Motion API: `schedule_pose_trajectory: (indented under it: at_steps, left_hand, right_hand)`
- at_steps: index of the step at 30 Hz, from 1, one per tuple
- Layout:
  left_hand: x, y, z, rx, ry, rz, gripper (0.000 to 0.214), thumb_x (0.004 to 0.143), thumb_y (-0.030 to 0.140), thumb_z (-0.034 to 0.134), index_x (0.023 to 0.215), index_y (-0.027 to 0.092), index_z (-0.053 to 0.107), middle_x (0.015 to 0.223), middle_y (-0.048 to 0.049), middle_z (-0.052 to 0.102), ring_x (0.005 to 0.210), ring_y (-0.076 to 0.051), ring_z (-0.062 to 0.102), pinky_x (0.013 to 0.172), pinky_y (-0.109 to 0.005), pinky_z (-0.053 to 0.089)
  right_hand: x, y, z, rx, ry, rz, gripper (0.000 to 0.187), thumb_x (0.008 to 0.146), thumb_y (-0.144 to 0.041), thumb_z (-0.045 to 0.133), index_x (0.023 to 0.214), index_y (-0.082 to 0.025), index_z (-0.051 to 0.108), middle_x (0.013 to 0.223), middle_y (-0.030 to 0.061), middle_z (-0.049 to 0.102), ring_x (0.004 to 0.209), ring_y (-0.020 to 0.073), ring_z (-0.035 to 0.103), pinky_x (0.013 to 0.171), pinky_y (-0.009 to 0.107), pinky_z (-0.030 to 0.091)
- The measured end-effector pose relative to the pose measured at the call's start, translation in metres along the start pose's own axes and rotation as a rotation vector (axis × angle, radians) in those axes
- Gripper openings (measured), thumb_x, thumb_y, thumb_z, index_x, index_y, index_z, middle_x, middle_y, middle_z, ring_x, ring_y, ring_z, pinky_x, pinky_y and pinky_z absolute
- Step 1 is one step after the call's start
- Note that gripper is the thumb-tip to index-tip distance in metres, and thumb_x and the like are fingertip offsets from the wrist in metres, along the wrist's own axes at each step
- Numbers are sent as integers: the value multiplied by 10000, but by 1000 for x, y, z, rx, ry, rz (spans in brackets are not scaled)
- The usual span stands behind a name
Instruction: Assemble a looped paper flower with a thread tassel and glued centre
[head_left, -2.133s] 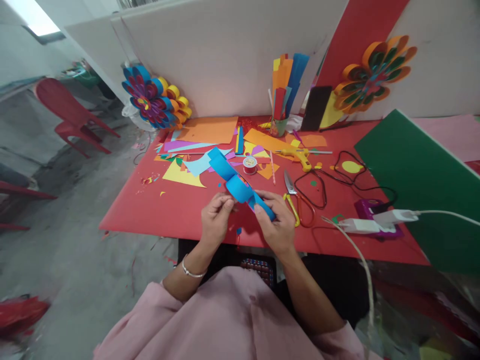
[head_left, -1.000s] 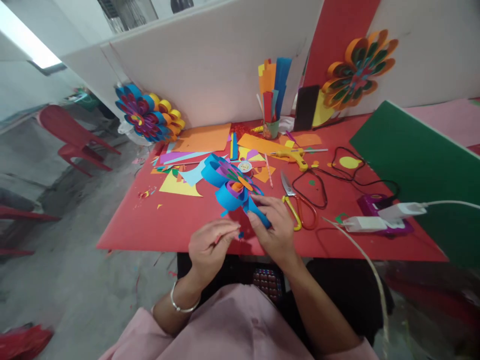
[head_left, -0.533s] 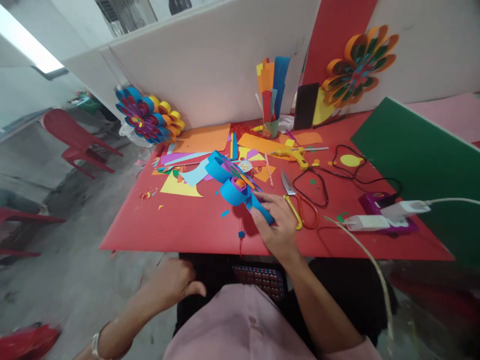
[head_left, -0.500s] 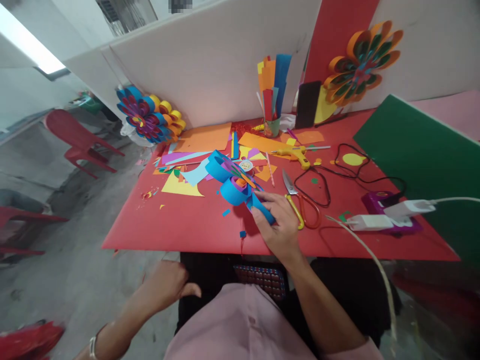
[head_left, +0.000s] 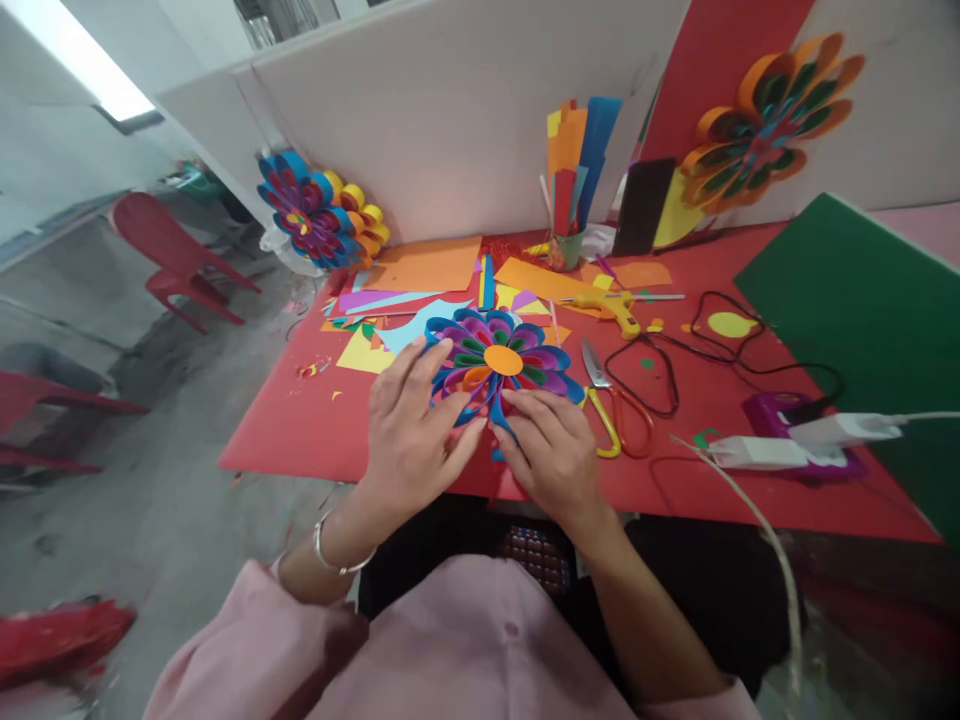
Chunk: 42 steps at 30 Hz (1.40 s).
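A paper flower [head_left: 503, 360] of looped blue, purple, green and red strips, with an orange disc at its centre, faces up over the near middle of the table. My left hand [head_left: 411, 425] grips its left and near-left petals, the fingers bent over the loops and the thumb at the near edge. At the near-right edge, my right hand [head_left: 556, 455] pinches a blue petal with thumb and fingers. The fingertips partly cover the nearest loops. Just right of the flower lie scissors [head_left: 616, 410] with yellow and red handles.
A yellow glue gun [head_left: 619, 308] with a black cord lies on the red table [head_left: 292, 430]. Behind it stands a cup [head_left: 565, 250] of paper strips. Paper scraps lie at left, a power strip [head_left: 795, 450] at right. Finished flowers [head_left: 765, 130] lean at the back.
My left hand has come up from beside my lap onto the flower. The flower, tilted before in my right hand alone, now lies flatter and faces up. The view has shifted slightly.
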<state>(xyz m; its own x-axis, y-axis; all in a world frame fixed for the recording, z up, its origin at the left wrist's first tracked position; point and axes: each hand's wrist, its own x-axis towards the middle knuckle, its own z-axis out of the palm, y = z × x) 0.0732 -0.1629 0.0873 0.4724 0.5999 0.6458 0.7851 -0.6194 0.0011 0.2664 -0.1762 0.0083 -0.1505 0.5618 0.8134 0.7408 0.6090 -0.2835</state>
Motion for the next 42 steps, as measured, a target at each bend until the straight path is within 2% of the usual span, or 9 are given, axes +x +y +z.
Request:
schedule_pose_trajectory:
  at_steps: [5,11,17,22,25,27,32,38,42]
  left_hand:
    - [2,3,24,-10,-65,-17,92,926,258,691,965,204,755,1576,-141,539,1525,-367,430,1204,-588,414]
    - [2,-1,31,-53,-78,-16,105,924,227,661,873,188,744,1531,-149,585,1510,-355,457,1196,-566,426]
    - [7,-8,31,-134,-20,-75,179,917,240,675,743,215,706,1408,-83,701,1414,-316,568,1155,-550,445]
    - [16,-16,36,-203,-4,-191,237,887,235,687,651,227,669,1275,-61,770,1222,-288,693,1073,-530,502]
    - [22,-22,37,-247,-15,-234,235,863,214,700,630,223,678,1220,-69,790,1156,-287,720,1018,-511,540]
    - [25,-25,36,-265,-28,-253,235,862,210,703,628,220,685,1206,-69,794,1115,-279,731,984,-490,562]
    - [33,-22,33,-278,-67,-304,220,853,179,709,636,214,703,1189,-60,802,1078,-269,737,954,-472,580]
    - [33,-17,38,-302,-92,-290,276,852,172,719,584,215,670,1198,-50,801,1112,-273,726,974,-475,578]
    - [32,-15,40,-312,-85,-293,287,850,154,723,576,213,659,1190,-46,804,1079,-267,734,966,-474,578]
  right_hand:
    - [1,2,-3,-24,-53,-29,30,962,-201,717,982,-205,738,1244,70,792,1097,252,708,963,419,520]
    - [1,1,-5,-33,-24,23,69,960,-233,737,1027,-222,732,1290,65,773,1181,265,676,1054,444,482]
    - [-3,0,-8,-140,186,90,366,904,-453,804,1209,-298,674,1375,119,691,1225,330,639,1074,518,486]
    - [-9,-3,-25,-78,421,101,122,960,-372,700,1051,-299,664,951,79,692,902,264,674,819,437,546]
    - [-10,-8,-27,60,281,1,112,962,-247,659,859,-276,626,672,5,640,625,181,602,622,344,466]
    - [-9,-10,-20,87,175,11,128,951,-216,678,836,-258,638,663,4,688,611,168,622,596,326,451]
    - [-9,-13,14,141,84,318,121,985,-302,683,971,-195,738,808,54,769,664,156,673,648,292,509]
    - [-13,-21,29,925,-141,905,421,886,-565,742,1100,-202,728,812,32,745,645,172,694,539,278,571]
    - [-12,-25,26,1069,-132,980,455,858,-583,745,1091,-192,756,791,27,729,666,174,700,554,274,579]
